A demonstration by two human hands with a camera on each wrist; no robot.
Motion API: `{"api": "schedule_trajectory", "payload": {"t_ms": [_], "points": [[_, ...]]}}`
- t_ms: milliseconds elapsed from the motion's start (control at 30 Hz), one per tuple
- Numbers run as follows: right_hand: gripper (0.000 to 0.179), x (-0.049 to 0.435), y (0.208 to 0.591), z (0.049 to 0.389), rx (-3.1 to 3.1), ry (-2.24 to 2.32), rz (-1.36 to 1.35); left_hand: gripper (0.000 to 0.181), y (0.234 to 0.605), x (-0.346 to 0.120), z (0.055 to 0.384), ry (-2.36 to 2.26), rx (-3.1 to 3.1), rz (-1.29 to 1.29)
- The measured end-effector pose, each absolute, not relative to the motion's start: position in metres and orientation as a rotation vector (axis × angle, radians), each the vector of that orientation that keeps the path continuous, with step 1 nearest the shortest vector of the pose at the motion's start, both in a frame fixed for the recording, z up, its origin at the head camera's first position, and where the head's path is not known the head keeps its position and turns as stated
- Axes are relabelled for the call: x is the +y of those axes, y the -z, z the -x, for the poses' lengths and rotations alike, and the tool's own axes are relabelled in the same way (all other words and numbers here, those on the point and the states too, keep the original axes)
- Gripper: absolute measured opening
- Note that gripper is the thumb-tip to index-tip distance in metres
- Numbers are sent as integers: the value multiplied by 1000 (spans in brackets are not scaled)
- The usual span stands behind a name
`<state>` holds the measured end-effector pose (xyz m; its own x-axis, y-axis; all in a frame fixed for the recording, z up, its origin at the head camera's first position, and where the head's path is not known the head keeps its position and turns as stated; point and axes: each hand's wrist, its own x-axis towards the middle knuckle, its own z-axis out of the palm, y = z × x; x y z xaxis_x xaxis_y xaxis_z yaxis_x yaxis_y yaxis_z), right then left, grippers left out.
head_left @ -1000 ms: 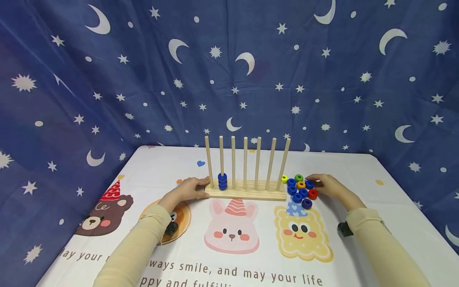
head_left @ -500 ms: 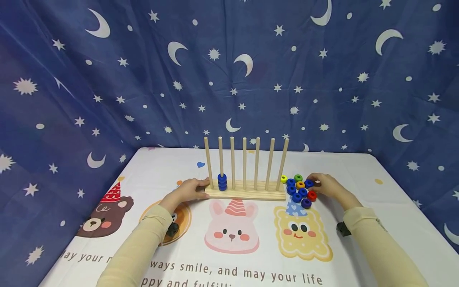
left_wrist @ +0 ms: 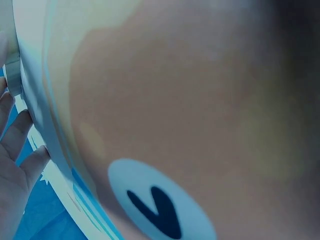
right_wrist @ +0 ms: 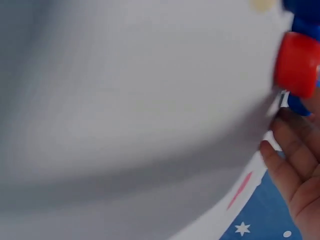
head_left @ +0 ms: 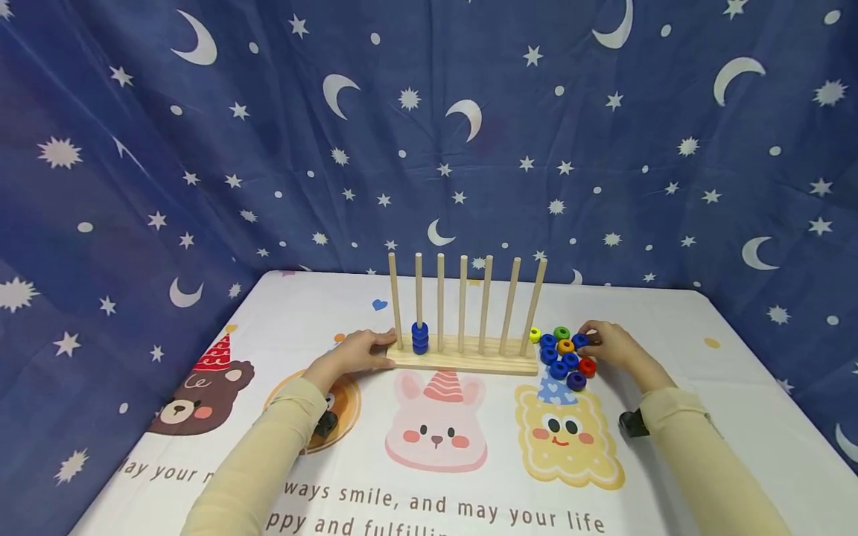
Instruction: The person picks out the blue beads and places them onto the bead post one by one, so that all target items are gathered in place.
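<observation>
In the head view, a wooden peg stand (head_left: 469, 361) with several upright pegs stands in the middle of the table. Blue beads (head_left: 419, 339) are stacked on its second peg from the left. My left hand (head_left: 357, 351) grips the left end of the base, thumb in front and fingers behind. At the right, my right hand (head_left: 611, 345) pinches a blue bead (head_left: 580, 341) at the edge of a loose group. Around it lie a red bead (head_left: 587, 367), an orange bead (head_left: 566, 346), a green bead (head_left: 561, 333), a yellow bead (head_left: 534, 335) and a dark purple bead (head_left: 576, 381).
A white tablecloth (head_left: 436, 417) with printed cartoon animals and lettering covers the table. Blue curtain (head_left: 429, 149) with moons and stars hangs behind and at the left. More blue beads (head_left: 558, 370) lie between the stand and my right hand.
The fingers of my right hand have drawn in slightly onto the blue bead. My left hand stays at the stand's end. The head view has shifted a little.
</observation>
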<state>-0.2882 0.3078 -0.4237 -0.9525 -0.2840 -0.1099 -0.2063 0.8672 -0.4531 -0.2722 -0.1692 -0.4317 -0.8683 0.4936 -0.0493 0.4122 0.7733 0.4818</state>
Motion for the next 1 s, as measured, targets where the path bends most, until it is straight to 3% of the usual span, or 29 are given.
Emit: {"api": "schedule_trajectory", "payload": {"t_ms": [1000], "points": [[34,304,410,272,3108,974,389,59,432,-170,272,-696,2812,-674]]}}
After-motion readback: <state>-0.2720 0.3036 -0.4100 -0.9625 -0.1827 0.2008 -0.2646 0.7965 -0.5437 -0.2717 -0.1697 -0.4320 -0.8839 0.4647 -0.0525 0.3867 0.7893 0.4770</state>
